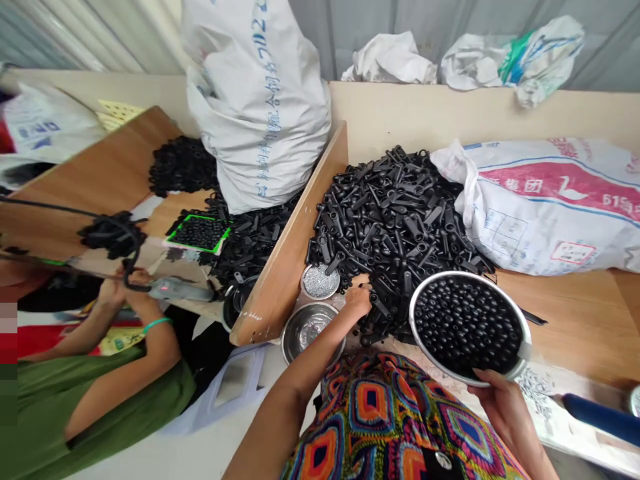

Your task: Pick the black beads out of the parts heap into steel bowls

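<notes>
On the table, the left hand (358, 299) is digging bent fingers into the black pile (390, 220); what they pinch I cannot tell. Parts are looking small, hard, light. The right hand (503, 400) is gripping the bowl (520, 350) rim, full of round caps, probably heavy.

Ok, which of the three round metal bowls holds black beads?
The large steel bowl under the right hand, full of round black beads. The two smaller bowls by the left hand show silvery insides.
</notes>
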A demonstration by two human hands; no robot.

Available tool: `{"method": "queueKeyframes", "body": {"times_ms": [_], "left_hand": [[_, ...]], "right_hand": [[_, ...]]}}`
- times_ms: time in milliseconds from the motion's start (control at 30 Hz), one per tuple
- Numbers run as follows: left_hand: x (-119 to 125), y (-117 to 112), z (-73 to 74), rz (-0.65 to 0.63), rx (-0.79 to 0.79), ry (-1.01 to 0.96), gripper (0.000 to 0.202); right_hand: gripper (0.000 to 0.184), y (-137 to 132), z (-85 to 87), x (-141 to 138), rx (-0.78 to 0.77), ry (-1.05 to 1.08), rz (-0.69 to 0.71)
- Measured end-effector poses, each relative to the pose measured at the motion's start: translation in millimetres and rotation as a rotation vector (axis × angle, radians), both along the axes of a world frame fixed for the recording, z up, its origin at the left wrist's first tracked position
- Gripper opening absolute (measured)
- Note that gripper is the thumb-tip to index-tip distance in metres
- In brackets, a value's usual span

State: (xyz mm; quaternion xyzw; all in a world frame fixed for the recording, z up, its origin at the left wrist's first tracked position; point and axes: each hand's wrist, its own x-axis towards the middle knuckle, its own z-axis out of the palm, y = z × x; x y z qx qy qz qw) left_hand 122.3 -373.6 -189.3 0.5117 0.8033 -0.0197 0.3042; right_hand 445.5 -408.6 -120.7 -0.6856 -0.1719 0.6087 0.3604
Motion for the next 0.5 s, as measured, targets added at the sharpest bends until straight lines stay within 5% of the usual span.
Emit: {"method": "queueKeyframes", "body": {"times_ms": [100, 267, 400, 500], "left_hand": [[5, 1, -18.5, 0.041, -0.005, 0.005, 0.041], [1, -3, -26.4, 0.090, 0.038, -0.028, 0.044], [3, -2, -15.7, 0.134, 0.104, -0.077, 0.039], [9, 8, 8.2, 0.150, 0.218, -0.158, 0.045]], "right_hand": [[0.039, 3, 2.5, -3, -0.110, 0.044, -0.045], [0.043, 4, 6.1, -7, -0.111, 0.056, 0.003], [0.042, 1, 8.0, -3, -0.064, 0.046, 0.011], [0.041, 1, 9.6, 0, -0.056, 0.037, 0.000]]}}
